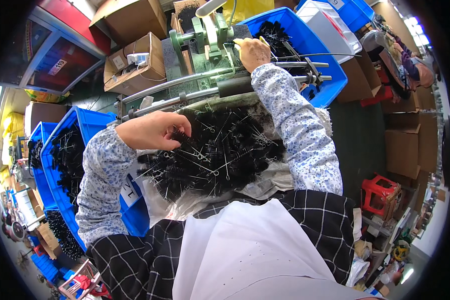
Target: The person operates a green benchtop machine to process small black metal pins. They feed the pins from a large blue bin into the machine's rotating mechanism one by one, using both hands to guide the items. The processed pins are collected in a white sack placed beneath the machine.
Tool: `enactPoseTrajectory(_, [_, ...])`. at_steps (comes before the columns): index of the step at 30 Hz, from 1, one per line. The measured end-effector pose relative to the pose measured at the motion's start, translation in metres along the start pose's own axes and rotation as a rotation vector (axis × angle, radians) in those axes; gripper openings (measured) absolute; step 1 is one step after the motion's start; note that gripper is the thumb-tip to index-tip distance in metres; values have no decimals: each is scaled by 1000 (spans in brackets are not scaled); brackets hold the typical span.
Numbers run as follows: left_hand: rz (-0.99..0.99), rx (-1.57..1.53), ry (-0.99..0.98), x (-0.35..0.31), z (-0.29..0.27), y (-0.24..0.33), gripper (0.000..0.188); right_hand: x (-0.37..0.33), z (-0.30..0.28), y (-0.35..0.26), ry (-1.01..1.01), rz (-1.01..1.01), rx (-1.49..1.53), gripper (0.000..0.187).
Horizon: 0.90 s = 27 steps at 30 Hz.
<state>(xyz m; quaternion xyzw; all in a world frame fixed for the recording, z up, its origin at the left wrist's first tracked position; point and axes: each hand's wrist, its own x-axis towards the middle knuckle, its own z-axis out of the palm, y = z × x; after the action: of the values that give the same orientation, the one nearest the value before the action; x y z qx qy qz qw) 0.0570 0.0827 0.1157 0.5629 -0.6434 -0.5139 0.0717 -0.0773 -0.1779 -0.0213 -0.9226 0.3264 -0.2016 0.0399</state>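
A heap of black twisted-wire brushes (220,150) with looped wire ends lies on white sacking (270,181) over my lap. My left hand (155,131) is above the heap's left side, thumb and fingers pinched on a black brush (180,135). Farther off, my right hand (254,54) is closed at the green bench machine (212,42). Yellow covering shows on its fingers. A short dark bristled brush end (229,44) sticks out from its fingertips against the machine; the rest is hidden by the hand.
Two metal rails (185,80) run across in front of the machine. Blue bins with brushes stand at left (47,160) and behind my right hand (335,82). Cardboard boxes (147,72) flank the machine. A red stool (380,195) stands right; another person (410,62) sits at far right.
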Motion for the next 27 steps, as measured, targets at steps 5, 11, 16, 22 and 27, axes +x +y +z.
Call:
enactPoseTrajectory(5, [52, -61, 33, -6, -4, 7, 27, 1, 4, 5, 16, -39, 57, 21])
enactPoseTrajectory(11, [67, -158, 75, -1, -10, 16, 27, 4, 11, 10, 56, -76, 85, 20])
enactPoseTrajectory(16, [246, -110, 184, 10, -10, 7, 27, 4, 15, 17, -5, -112, -71, 28])
enactPoseTrajectory(22, [160, -218, 215, 1, -16, -2, 28, -15, -10, 17, -21, 122, -97, 33])
enactPoseTrajectory(27, [152, -241, 238, 1, -11, -8, 28, -11, 8, 3, 5, 85, 37, 29])
